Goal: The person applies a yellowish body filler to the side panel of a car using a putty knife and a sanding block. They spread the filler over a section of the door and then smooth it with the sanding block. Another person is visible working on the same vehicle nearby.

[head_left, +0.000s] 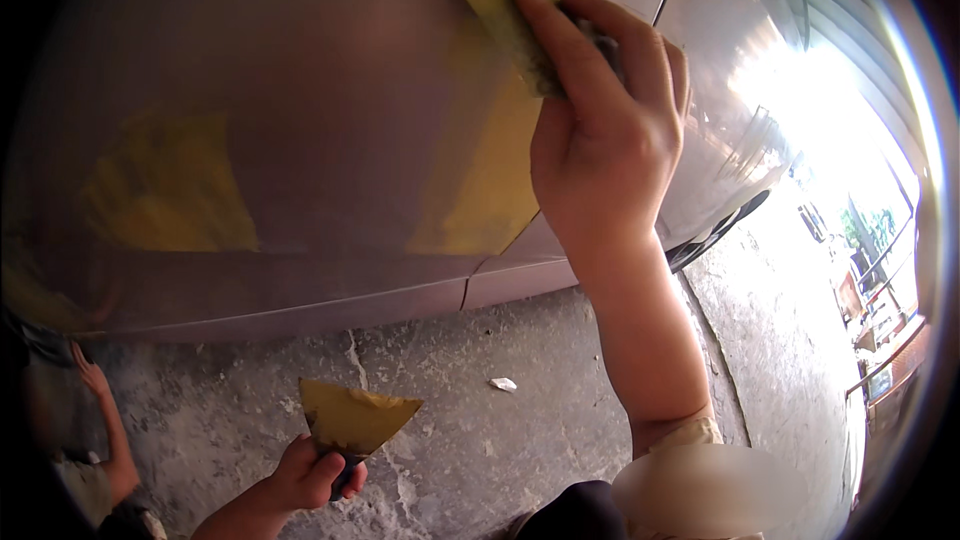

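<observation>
My right hand [610,110] is closed round a scraper [490,10] with a yellow-smeared blade, held on the upper part of a grey-mauve car panel [350,110]. Below it, a yellow filler patch [485,195] runs down to a panel seam, partly covered by my wrist and hand. A second yellow patch [165,190] lies on the left of the panel. Low in the view, my left hand [315,475] grips a wider scraper [355,410] by its dark handle, its blade coated in yellow filler, held apart from the car above the floor.
A cracked concrete floor [220,390] runs below the car, with a small pale scrap [502,383] on it. Another person's hand [90,375] and forearm are at the far left by the car. A dark wheel [720,230] shows at right, beyond it a bright opening with cluttered objects [880,330].
</observation>
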`<action>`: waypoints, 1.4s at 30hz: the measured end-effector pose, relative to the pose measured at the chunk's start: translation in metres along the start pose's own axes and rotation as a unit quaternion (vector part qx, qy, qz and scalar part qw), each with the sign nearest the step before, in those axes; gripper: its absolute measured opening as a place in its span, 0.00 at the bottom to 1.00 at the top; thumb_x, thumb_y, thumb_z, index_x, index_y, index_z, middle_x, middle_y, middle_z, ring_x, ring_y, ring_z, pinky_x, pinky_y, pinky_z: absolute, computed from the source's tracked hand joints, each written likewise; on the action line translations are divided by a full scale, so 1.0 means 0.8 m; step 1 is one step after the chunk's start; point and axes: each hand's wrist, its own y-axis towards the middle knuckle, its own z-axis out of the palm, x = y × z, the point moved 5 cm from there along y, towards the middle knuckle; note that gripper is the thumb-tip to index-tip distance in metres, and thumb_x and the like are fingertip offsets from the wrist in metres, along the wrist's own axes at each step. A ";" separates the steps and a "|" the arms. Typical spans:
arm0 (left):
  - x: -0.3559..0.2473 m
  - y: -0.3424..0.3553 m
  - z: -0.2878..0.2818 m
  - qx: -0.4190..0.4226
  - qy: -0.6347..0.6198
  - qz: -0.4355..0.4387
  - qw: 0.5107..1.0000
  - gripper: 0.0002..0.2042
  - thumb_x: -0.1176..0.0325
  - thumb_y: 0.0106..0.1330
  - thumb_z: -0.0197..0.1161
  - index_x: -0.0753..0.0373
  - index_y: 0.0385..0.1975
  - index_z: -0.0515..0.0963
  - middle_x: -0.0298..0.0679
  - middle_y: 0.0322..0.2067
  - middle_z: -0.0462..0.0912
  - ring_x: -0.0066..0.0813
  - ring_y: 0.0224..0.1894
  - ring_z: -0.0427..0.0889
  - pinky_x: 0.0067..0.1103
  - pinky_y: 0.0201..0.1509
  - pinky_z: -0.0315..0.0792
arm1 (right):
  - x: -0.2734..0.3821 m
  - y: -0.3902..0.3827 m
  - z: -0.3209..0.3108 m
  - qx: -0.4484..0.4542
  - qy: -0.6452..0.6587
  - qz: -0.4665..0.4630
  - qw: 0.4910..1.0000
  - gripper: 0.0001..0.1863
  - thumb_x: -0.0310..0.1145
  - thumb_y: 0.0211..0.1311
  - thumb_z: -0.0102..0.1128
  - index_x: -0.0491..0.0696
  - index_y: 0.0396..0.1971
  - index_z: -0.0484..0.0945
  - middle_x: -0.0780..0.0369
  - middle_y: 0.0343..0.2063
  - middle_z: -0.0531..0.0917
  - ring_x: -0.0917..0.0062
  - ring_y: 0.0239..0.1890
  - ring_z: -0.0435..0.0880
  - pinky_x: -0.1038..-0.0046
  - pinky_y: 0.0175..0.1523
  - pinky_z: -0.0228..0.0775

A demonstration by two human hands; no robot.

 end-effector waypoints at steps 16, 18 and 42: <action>0.019 0.004 -0.009 -0.007 -0.035 -0.046 0.998 0.22 0.52 0.72 0.49 0.70 0.45 0.70 0.39 0.22 0.77 0.22 0.20 0.73 0.20 0.25 0.69 | 0.082 -0.178 0.030 0.081 -0.004 0.016 0.997 0.24 0.28 0.40 0.55 0.54 0.43 0.85 0.62 0.46 0.79 0.70 0.47 0.73 0.68 0.52 0.64; 0.022 0.003 -0.008 0.000 -0.038 -0.040 0.998 0.21 0.53 0.72 0.49 0.69 0.46 0.70 0.40 0.22 0.77 0.22 0.20 0.73 0.20 0.25 0.69 | 0.089 -0.203 0.035 0.083 -0.011 0.015 0.996 0.22 0.28 0.41 0.56 0.54 0.42 0.85 0.63 0.46 0.79 0.70 0.47 0.73 0.67 0.52 0.64; 0.008 -0.009 0.005 -0.016 0.135 -0.073 0.988 0.31 0.44 0.68 0.51 0.73 0.49 0.67 0.45 0.22 0.79 0.26 0.18 0.75 0.21 0.22 0.70 | 0.092 -0.261 -0.072 0.357 0.477 0.091 0.798 0.19 0.23 0.50 0.62 0.45 0.45 0.79 0.58 0.39 0.83 0.67 0.43 0.83 0.69 0.46 0.79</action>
